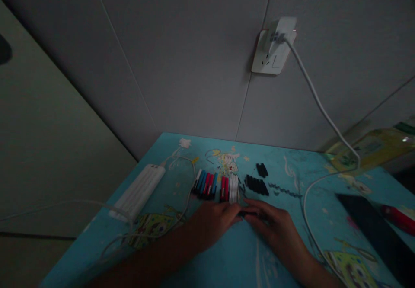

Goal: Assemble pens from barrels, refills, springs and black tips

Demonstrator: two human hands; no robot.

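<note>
"Pinching a small dark piece [249,213] between both hands, you are right at the front of the rows! Your left hand [215,219] has its fingertips on one end, your right hand [275,223] closes narrow on the other."

"And where does that put the piece?"

"Just above the table [275,264], on your side of the white sticks [234,187]. Beside those, to your left, two red barrels [224,187], then a row of blue, red and white barrels [205,185] with black ends."

"Any lettering for us on those?"

"Pale marks on the red ones, too small and dim for you to read. Over to your right, black tubes [256,185] lie side by side, a smaller black group [262,170] behind them, and a line of tiny dark bits [285,190] trails off."

"What about the yellow bottle [372,149]?"

"Lying by the wall; its label is a blur. Your table cover carries a square yellow cartoon figure [352,268], and the white power strip [139,190] sits at far left."
</note>
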